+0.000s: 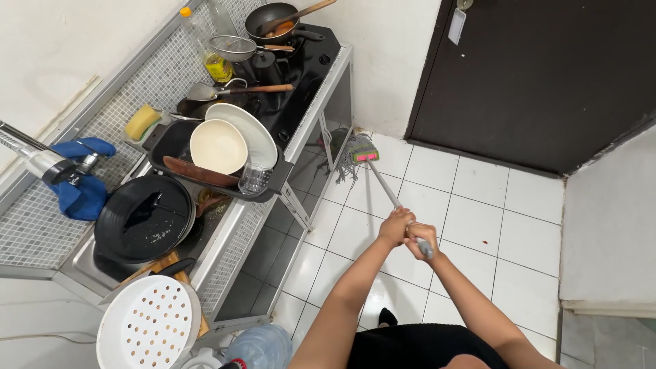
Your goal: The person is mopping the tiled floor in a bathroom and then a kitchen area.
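Both hands, left hand (396, 227) and right hand (421, 239), close tightly round the mop handle (386, 188); its mop head (360, 152) lies on the white floor tiles (478, 225) beside the counter leg (326, 140). Strands probably could snag that leg; wet tiles beside it risk a slip.

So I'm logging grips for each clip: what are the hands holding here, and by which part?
Both hands, left hand and right hand, grip a mop by the upper end of its grey handle; its stringy head rests on the white floor tiles by the counter.
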